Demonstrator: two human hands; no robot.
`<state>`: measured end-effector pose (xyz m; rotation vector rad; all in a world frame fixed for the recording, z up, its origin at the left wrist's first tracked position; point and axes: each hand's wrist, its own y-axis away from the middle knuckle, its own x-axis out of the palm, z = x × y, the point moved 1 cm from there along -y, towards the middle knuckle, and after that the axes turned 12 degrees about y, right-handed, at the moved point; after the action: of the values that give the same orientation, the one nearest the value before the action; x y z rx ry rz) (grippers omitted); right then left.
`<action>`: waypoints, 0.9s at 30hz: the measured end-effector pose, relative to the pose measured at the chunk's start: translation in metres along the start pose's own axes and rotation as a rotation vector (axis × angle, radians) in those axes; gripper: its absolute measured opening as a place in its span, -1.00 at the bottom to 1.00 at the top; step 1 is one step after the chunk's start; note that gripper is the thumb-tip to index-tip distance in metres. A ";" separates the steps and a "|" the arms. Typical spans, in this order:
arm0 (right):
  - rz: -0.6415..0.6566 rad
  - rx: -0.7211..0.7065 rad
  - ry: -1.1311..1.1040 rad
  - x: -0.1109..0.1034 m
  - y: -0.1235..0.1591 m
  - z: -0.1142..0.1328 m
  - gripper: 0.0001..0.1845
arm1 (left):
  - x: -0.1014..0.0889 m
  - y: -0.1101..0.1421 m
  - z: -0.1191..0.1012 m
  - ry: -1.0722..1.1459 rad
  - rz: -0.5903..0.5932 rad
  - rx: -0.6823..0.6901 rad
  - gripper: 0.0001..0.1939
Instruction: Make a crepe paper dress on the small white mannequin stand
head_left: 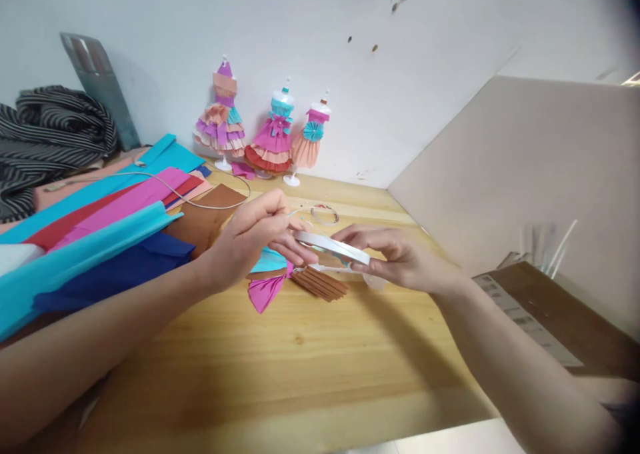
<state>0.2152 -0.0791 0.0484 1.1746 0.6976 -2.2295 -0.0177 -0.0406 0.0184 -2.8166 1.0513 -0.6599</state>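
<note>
A narrow white roll of tape (333, 246) is seen nearly edge-on above the table. My right hand (387, 254) pinches its right end between thumb and fingers. At the opposite end, my left hand (265, 234) has its fingers closed about the roll's edge; the exact contact is partly hidden. Beneath both hands lies a small paper dress on its side, with a brown pleated skirt piece (320, 284), a magenta gathered piece (265, 294) and a cyan part (269, 261). A pale round base (375, 281) shows below my right hand.
Three dressed miniature stands (270, 131) line the wall. Coloured crepe paper sheets (90, 261) pile up at left, with a thin cable (200, 206) across them and striped cloth (55, 134) behind. A clear ring (325, 214) lies beyond my hands. A cardboard box (555, 321) is at right.
</note>
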 end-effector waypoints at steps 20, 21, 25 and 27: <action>-0.003 0.584 0.557 -0.011 0.075 -0.151 -0.68 | -0.004 -0.004 -0.010 -0.277 0.065 0.007 -0.82; -0.051 0.588 0.543 -0.012 0.075 -0.150 -0.68 | -0.004 -0.004 -0.011 -0.288 0.072 -0.002 -0.82; -0.333 0.631 0.329 -0.012 0.066 -0.122 -0.69 | 0.000 -0.002 -0.013 -0.349 0.085 -0.048 -0.82; -0.440 0.606 0.094 -0.005 0.055 -0.094 -0.71 | 0.004 -0.003 -0.012 -0.403 0.090 -0.069 -0.82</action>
<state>0.3083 -0.0572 -0.0041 1.5275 0.3327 -2.8964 -0.0182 -0.0398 0.0318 -2.7659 1.1249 -0.0408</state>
